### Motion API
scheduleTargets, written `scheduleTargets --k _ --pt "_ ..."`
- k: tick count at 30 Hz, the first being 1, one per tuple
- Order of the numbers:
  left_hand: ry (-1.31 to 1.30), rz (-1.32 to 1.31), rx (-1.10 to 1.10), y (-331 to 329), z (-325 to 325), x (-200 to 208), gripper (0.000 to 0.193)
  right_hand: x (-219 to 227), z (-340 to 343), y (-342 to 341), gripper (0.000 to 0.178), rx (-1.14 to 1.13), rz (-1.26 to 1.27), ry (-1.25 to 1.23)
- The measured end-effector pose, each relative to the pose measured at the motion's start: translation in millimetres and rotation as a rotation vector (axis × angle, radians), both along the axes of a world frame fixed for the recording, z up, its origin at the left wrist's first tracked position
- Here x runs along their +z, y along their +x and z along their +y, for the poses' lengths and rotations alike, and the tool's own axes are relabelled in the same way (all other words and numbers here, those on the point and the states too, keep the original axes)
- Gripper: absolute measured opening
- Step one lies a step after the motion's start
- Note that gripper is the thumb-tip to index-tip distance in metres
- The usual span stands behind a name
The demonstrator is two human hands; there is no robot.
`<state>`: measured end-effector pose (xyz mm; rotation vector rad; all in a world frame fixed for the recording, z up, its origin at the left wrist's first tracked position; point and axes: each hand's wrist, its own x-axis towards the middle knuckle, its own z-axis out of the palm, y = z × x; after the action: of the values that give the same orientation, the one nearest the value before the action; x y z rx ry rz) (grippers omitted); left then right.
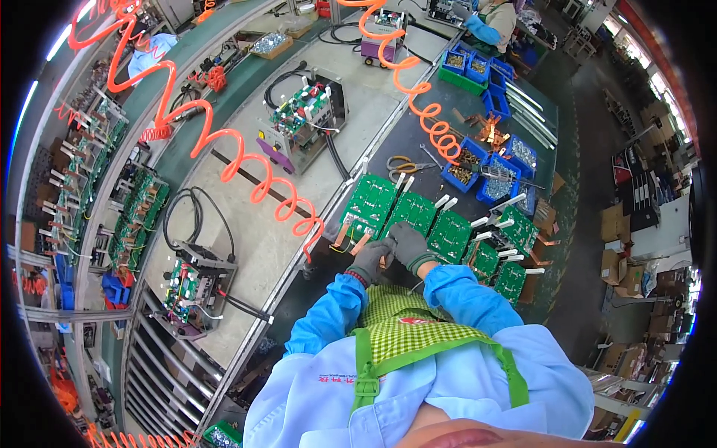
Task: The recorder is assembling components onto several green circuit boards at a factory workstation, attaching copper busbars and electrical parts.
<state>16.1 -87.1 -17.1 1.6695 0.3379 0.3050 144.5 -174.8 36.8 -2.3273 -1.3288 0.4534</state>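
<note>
Both of my hands wear grey gloves and meet at the near edge of a row of green circuit boards [413, 212]. My left hand [369, 263] is closed, its fingers beside a copper strip [360, 244] on the leftmost board [371, 200]. Close against it, my right hand [408, 247] is closed too, over the near end of the second board. Whatever lies between the fingers is too small or hidden to make out. White upright pieces stand along the boards, and several more boards [449, 236] continue to the right.
Scissors [409, 165] with orange handles lie beyond the boards. Blue bins [468, 166] of small metal parts stand farther right, by copper pieces [492, 134]. An orange coiled hose [246, 164] hangs across the left. Machine units [305, 112] sit on the conveyor; a person [489, 26] works at the far end.
</note>
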Motion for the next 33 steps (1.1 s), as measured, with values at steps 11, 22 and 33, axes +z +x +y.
scheduleTargets --k 11,22,33 --pt "-1.228 0.241 0.120 3 6 1 0.010 -10 -11 5 0.013 0.202 0.021 0.257" --pt "0.440 -0.230 -0.130 -3 14 -5 0.020 -12 0 -6 0.021 -0.031 -0.014 0.169" --pt "-0.071 0.059 -0.066 -3 10 3 0.020 -1 -11 9 0.024 0.142 0.073 0.250"
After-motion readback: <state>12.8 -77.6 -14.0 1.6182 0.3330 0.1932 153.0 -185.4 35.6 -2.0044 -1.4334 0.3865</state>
